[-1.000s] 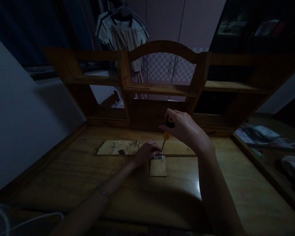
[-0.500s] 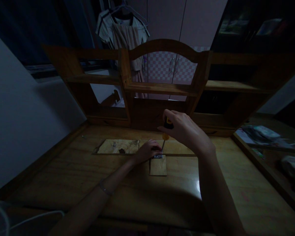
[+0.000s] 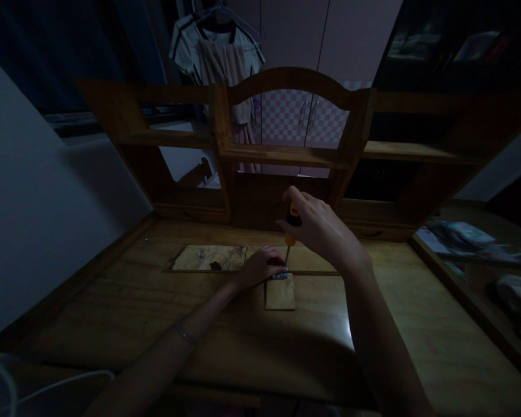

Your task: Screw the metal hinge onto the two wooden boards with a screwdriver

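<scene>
A yellow and black screwdriver [image 3: 290, 238] stands nearly upright in my right hand [image 3: 315, 223], whose fingers are wrapped round its handle. Its tip meets a small metal hinge-like plate [image 3: 280, 276]. That plate lies where a small wooden block [image 3: 280, 294] meets a long wooden board [image 3: 211, 259] with dark marks on its left part. My left hand [image 3: 260, 267] rests on the board beside the plate, fingers bent together near the screwdriver tip; what they press or hold, if anything, is too small to make out.
The desk top [image 3: 156, 324] carries a small screw-like item [image 3: 147, 241] at the left. A wooden shelf unit [image 3: 286, 155] rises along the back. Plastic bags [image 3: 471, 233] lie at the right, beyond a raised wooden edge. A white cable [image 3: 69, 379] runs at the lower left.
My right hand and the screwdriver handle have shifted slightly left and up, and the wrist has turned a little. My left hand stays in nearly the same place.
</scene>
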Tool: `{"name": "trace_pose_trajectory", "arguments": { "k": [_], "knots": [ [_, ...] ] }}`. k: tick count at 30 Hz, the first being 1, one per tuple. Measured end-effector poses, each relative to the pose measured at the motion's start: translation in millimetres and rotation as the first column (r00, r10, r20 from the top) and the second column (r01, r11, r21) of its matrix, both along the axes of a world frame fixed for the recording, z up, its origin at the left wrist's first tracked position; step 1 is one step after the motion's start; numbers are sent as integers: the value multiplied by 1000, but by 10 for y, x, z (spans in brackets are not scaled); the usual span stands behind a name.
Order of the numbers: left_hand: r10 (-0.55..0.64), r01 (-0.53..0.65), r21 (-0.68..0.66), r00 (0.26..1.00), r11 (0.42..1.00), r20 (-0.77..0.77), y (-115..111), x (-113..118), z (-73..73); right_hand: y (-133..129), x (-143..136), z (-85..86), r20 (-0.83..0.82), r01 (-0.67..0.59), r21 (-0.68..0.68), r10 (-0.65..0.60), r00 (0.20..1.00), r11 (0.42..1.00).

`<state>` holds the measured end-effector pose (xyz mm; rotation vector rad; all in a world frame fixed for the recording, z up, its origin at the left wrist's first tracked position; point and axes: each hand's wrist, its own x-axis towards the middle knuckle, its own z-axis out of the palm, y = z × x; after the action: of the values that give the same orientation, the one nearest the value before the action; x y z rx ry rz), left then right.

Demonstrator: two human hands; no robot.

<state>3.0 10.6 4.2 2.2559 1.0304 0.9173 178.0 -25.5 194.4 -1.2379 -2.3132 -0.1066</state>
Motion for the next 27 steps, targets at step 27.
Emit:
{"name": "trace_pose_trajectory", "arguments": {
  "k": [27],
  "knots": [
    [17, -17, 9, 999, 1000, 42, 23, 7, -51, -70, 34, 83, 49, 15, 31, -17, 999, 999]
  ]
}}
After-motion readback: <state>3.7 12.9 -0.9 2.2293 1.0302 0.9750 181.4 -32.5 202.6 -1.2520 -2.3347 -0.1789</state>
